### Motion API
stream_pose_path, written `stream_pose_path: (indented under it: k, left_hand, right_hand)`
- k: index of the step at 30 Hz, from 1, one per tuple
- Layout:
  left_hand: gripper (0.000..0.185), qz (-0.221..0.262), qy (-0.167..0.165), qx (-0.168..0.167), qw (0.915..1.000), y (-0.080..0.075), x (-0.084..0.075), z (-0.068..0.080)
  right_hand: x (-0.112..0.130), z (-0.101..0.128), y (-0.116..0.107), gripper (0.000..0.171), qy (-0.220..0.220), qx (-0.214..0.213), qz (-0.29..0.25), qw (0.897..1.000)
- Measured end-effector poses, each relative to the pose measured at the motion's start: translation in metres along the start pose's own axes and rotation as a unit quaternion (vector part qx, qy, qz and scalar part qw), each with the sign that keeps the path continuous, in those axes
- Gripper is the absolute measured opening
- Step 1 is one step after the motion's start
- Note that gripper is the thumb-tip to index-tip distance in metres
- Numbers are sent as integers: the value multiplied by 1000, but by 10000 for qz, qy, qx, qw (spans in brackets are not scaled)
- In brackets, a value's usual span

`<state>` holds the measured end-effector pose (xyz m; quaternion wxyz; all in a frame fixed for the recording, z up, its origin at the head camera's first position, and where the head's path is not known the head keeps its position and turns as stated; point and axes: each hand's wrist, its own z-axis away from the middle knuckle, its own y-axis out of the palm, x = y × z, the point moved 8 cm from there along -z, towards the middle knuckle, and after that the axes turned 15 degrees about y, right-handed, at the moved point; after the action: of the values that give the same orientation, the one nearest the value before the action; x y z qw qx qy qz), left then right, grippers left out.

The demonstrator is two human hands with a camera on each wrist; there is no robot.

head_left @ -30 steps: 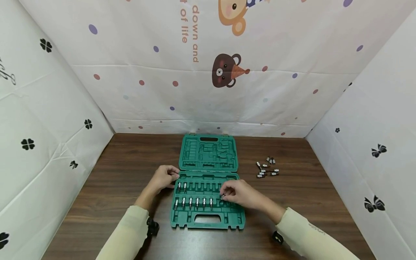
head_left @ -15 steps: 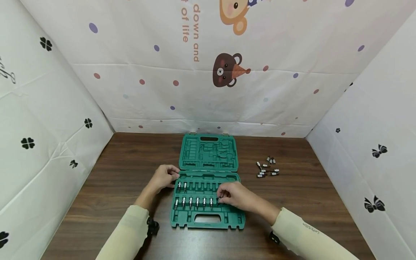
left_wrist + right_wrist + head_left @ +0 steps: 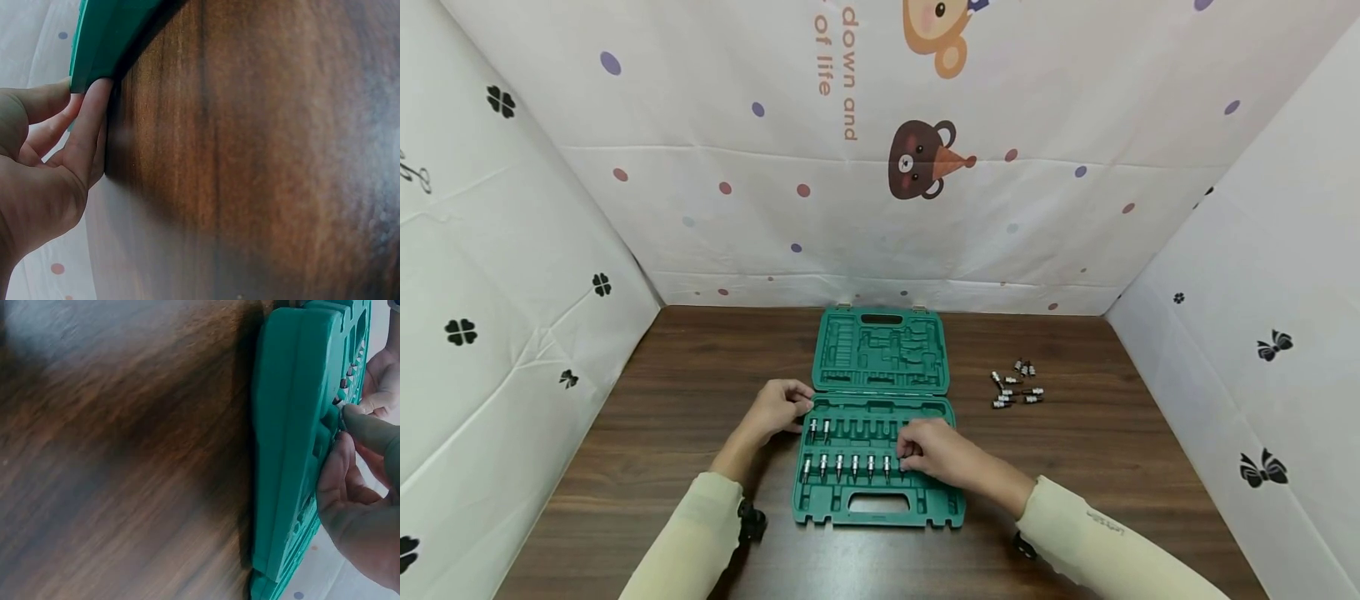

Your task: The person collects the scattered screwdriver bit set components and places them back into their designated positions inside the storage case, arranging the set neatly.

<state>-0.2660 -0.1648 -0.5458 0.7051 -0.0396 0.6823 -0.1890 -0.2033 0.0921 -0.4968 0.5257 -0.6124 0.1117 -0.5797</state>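
Right hand (image 3: 934, 452): thumb and forefinger pinched together on a small metal bit (image 3: 902, 472), mostly hidden by the fingertips. Bit sits at the very tips, at the near row of slots in the green case (image 3: 880, 518), just right of the last bit standing there. Whether it touches the slot, cannot tell.

Left hand (image 3: 775, 407): grips the case at its far left corner; in the left wrist view the edge lies between thumb and forefinger.

Near row: six bits (image 3: 854, 468), all left of the right fingertips. Far row: two bits (image 3: 820, 429) at its left end, nearer the left hand. Loose bits (image 3: 1011, 386) scattered on the wooden table (image 3: 1090, 433), right of the case, well apart from both hands.
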Motion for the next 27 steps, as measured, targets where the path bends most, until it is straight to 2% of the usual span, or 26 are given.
stream_pose_path:
  k: [7,12,22,27]
  left_hand:
    - [17,-18,7,19,10000,1,-1,-1]
    - [17,-2,10,23,10000,2,-1,-1]
    - [17,-5,22,1,10000,1,-3,1]
    - [17,-7,6,10,10000,2,-2,2]
  right_hand:
    - [2,-2,-3,15,111,-229,289,9993]
    - [4,-2,-5,19,174,-224,421,9987]
    - [0,-8,-6,25,466,-167,-119,9987]
    - [-2,-9,-7,24,523,-193,-105,9984]
